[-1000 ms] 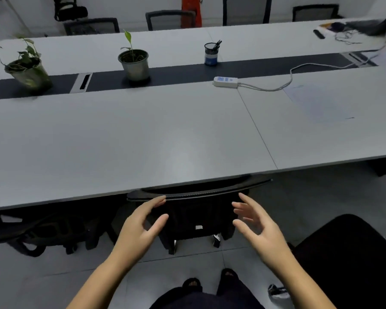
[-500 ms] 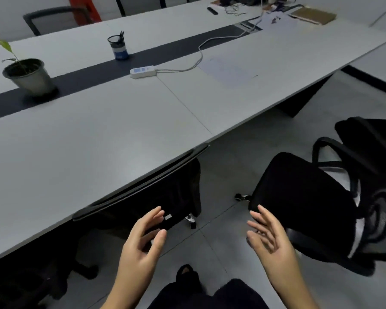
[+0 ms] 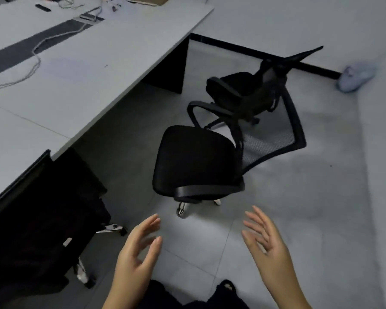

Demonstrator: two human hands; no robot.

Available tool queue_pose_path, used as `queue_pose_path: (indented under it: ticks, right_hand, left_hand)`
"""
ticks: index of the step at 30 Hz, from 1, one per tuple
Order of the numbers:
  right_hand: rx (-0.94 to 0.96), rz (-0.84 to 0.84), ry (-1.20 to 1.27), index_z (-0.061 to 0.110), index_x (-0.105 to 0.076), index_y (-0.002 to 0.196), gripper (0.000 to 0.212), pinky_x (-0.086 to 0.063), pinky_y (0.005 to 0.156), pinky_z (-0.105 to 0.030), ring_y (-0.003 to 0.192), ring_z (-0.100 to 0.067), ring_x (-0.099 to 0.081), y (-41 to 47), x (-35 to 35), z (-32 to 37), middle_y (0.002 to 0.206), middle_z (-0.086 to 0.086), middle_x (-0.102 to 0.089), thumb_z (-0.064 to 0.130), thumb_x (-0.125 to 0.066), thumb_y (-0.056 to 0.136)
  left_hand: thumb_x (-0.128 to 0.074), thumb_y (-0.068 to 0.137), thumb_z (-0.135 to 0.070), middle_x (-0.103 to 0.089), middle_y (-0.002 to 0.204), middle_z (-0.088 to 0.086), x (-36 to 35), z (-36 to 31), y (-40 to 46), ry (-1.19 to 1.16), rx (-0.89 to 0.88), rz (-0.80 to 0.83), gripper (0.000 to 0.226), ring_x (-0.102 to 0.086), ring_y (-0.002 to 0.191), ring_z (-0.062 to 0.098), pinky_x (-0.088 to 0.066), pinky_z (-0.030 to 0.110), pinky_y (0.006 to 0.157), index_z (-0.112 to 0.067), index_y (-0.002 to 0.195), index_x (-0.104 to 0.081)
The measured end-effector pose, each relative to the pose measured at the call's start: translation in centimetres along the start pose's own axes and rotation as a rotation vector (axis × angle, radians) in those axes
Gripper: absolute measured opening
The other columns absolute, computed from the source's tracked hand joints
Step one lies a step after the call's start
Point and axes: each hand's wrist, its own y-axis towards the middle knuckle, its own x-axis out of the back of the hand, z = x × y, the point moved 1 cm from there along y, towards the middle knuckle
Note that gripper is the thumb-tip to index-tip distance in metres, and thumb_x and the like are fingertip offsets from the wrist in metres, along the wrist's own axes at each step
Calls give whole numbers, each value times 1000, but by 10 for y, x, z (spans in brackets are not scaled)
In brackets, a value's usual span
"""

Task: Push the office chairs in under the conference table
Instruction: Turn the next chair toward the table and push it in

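Head view: the left hand (image 3: 136, 255) and right hand (image 3: 267, 246) are hovering spread wide, holding nothing. One black mesh-backed office chair (image 3: 196, 161) is standing clear of the long grey conference table (image 3: 94, 70); another black chair (image 3: 42, 219) is sitting tucked under the table's near edge.

A smooth, matt pale-grey laminate top is seen on the conference table (image 3: 80, 70), split by a darker matt strip (image 3: 31, 44). The nearer office chair (image 3: 196, 161) is covered in matt black fabric at the seat, with a see-through mesh backrest (image 3: 274, 139) framed in black plastic. Bright metal is shown on its caster legs (image 3: 182, 208). The floor (image 3: 299, 208) is laid in matt grey tiles.
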Motion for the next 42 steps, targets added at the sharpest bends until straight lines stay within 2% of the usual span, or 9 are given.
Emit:
queue_pose_path:
  ticks: [5, 8, 13, 19, 25, 30, 35, 39, 42]
  right_hand:
    - [-28, -146, 16, 48, -43, 117, 44, -46, 89, -16, 107, 5, -55, -4, 103, -30, 117, 22, -59, 42, -58, 77]
    - [-38, -233, 51, 46, -45, 119, 44, -45, 88, -11, 107, 4, -56, -9, 142, -45, 118, 26, -57, 52, -57, 77]
    - [-72, -289, 80, 40, -47, 119, 47, -43, 85, -7, 105, 3, -57, -4, 179, -68, 116, 30, -55, 34, -56, 73]
    - [-60, -315, 65, 39, -48, 117, 46, -44, 83, -7, 104, 2, -58, 57, 217, -84, 115, 27, -58, 30, -57, 73]
    - [-32, -308, 23, 39, -48, 117, 43, -43, 84, -6, 104, 2, -57, 166, 257, -80, 113, 22, -61, 21, -59, 80]
    - [-7, -202, 8, 36, -46, 122, 47, -43, 84, -5, 106, 4, -56, 253, 269, -57, 115, 19, -61, 30, -56, 77]
    - [10, -50, -42, 23, -46, 127, 45, -42, 83, -4, 104, 3, -57, 326, 272, -48, 122, 6, -58, 14, -58, 84]
    - [38, 141, -92, 29, -46, 123, 47, -42, 84, -4, 104, 5, -56, 385, 267, -39, 120, 13, -56, 30, -55, 77]
    - [57, 293, -104, 25, -46, 126, 52, -42, 84, -5, 104, 7, -56, 426, 267, -37, 118, 16, -57, 32, -55, 75]
  left_hand:
    - [-52, 72, -48, -60, 113, -23, -100, -25, -3, -17, -55, 148, 37, -57, 106, -1, -45, 9, 83, -60, 107, -52]
    - [-52, 73, -48, -59, 114, -24, -142, -43, 1, -6, -77, 222, 39, -56, 108, -1, -44, 7, 82, -59, 109, -50]
    - [-49, 73, -50, -58, 115, -27, -192, -59, 25, 33, -93, 295, 40, -55, 107, -4, -42, 5, 84, -58, 112, -49]
    - [-51, 71, -51, -58, 113, -25, -247, -64, 78, 25, -90, 295, 40, -57, 105, -1, -45, 8, 82, -61, 109, -49]
    - [-55, 79, -31, -59, 115, -20, -300, -82, 168, -13, -103, 259, 41, -55, 110, 0, -44, 7, 84, -58, 109, -51]
    - [-57, 79, -42, -59, 114, -21, -314, -103, 228, -13, -94, 183, 36, -56, 109, 1, -45, 8, 84, -53, 113, -51]
    - [-52, 74, -46, -60, 114, -21, -320, -100, 249, -25, -45, 21, 40, -56, 109, 3, -47, 11, 84, -54, 113, -51]
    - [-51, 73, -48, -59, 116, -20, -333, -93, 260, -30, 43, -128, 41, -56, 110, 4, -47, 12, 84, -54, 114, -51]
    - [-51, 74, -49, -59, 116, -20, -353, -92, 265, -30, 100, -268, 42, -57, 109, 3, -47, 12, 83, -50, 116, -50]
